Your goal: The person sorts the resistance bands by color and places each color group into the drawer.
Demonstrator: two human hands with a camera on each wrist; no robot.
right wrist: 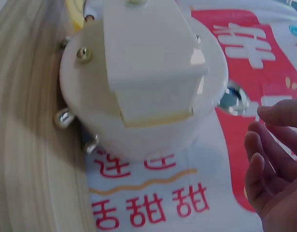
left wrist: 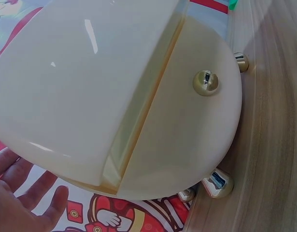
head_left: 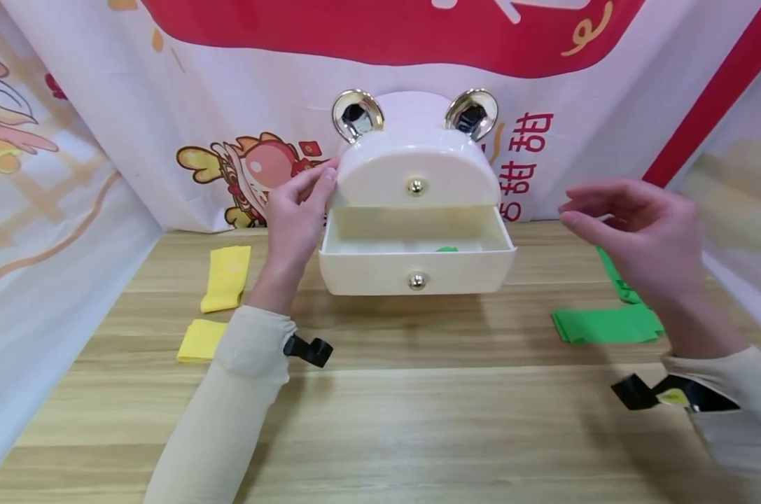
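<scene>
Left hand [head_left: 297, 213] relaxed at the cabinet [head_left: 416, 157]'s left side, right hand [head_left: 645, 227] loose and empty, I'm apparently steadying it, drawer [head_left: 367, 274] open. Next likely calls for pinching green strips [head_left: 607, 326] at right.

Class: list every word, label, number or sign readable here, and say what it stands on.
"甜甜": red, on the cloth.
Other red characters around it: partly hidden or blurred, uncertain.
White lettering on the cloth's red area: cropped or blurred, unreadable.
Box: no readable text.

The 2 cream sleeves [head_left: 204, 413] have bunched cuffs [head_left: 250, 343] and black wrist mounts [head_left: 314, 352], the right with a yellow patch [head_left: 673, 397].
</scene>
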